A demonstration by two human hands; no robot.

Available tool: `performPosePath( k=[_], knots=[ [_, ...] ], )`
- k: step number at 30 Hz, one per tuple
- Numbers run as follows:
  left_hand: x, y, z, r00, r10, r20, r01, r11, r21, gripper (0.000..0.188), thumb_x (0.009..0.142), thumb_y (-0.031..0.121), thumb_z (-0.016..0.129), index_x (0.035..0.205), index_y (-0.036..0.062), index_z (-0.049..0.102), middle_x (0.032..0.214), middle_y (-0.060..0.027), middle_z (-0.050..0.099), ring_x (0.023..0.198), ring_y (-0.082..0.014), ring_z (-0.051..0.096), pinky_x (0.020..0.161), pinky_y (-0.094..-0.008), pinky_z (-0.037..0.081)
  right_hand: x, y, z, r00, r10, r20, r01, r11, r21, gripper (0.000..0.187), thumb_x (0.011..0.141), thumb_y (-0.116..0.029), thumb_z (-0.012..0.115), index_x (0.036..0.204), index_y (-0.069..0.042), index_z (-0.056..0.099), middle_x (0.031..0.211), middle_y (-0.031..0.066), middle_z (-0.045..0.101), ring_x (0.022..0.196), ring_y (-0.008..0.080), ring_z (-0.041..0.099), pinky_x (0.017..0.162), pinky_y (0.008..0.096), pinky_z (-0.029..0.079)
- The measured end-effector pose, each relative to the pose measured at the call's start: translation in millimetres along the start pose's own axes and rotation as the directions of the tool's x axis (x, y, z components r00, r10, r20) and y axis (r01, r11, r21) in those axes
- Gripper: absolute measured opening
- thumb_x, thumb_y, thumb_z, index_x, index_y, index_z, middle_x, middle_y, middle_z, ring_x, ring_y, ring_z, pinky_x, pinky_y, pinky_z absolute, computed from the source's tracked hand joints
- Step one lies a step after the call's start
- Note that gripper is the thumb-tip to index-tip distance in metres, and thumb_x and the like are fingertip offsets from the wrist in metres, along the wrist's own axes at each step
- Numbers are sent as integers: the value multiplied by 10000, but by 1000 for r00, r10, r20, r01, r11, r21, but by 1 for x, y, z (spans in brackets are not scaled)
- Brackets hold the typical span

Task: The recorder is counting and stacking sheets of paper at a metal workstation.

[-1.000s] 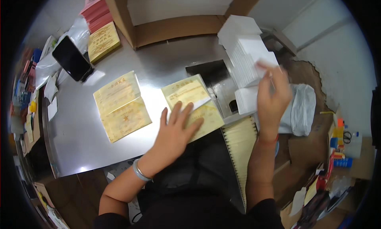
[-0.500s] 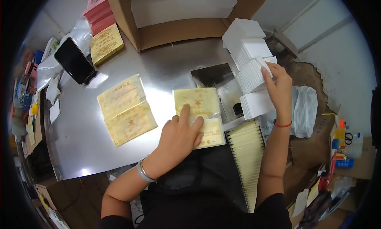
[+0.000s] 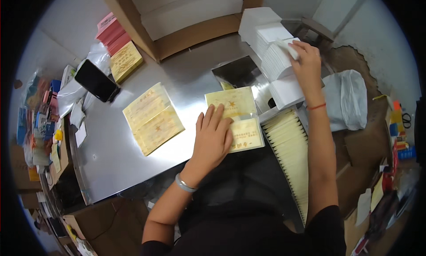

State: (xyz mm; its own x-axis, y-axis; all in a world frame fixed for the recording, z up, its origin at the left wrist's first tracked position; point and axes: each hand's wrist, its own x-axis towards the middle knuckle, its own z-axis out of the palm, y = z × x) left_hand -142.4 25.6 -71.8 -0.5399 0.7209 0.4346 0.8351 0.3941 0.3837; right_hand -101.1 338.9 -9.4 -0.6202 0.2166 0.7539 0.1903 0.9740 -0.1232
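My left hand [image 3: 213, 137] lies with fingers stretched flat on the left edge of a yellow printed packet [image 3: 247, 135] in a clear sleeve, at the table's front edge. My right hand [image 3: 307, 66] reaches to the white paper stacks [image 3: 271, 36] at the right; thumb and fingers pinch a white sheet [image 3: 287, 44] at the top of one stack. Whether it is one sheet or more I cannot tell. A second yellow packet [image 3: 153, 119] rests on the metal table [image 3: 111, 154], left of my left hand.
A long row of cream sheets [image 3: 287, 156] runs beside my right forearm. Behind the near packet sits a dark metal plate [image 3: 239, 72]. At the back stand a cardboard box [image 3: 199, 36], a yellow stack [image 3: 126, 63] and pink stacks [image 3: 113, 34]. A phone [image 3: 96, 80] leans at the left.
The whole view has shifted. My left hand's fingers have flattened from a pointing pose onto the packet's edge. My right hand's fingers have closed on the white sheet.
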Motion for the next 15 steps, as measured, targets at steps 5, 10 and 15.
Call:
performPosePath(
  k=[5, 10, 15],
  knots=[
    [1, -25, -20, 969, -77, 233, 59, 995, 83, 487, 728, 84, 658, 1212, 103, 613, 1435, -218, 415, 1216, -333, 464, 940, -426, 369, -94, -161, -34, 838, -457, 300, 334, 862, 381, 276, 815, -103, 569, 1065, -84, 682, 1045, 125, 666, 1020, 304, 638, 1002, 544, 427],
    [19, -2, -16, 970, 36, 239, 28, 966, -258, 663, 710, -5, 671, 1341, 147, 535, 1428, -267, 387, 982, -377, 609, 818, -371, 537, -82, -146, 22, 877, -178, 446, 104, 977, 187, 133, 820, -151, 579, 886, -81, 671, 884, 163, 655, 847, 323, 634, 1059, 565, 341],
    [19, 25, -51, 807, -87, 584, 522, 568, -636, 385, 821, 43, 668, 1200, 72, 613, 1254, -223, 573, 1083, -340, 608, 842, -369, 533, -50, -118, 54, 687, -58, 724, 18, 998, 63, 128, 819, -147, 575, 851, -61, 663, 768, 184, 644, 796, 328, 644, 891, 466, 482]
  ],
)
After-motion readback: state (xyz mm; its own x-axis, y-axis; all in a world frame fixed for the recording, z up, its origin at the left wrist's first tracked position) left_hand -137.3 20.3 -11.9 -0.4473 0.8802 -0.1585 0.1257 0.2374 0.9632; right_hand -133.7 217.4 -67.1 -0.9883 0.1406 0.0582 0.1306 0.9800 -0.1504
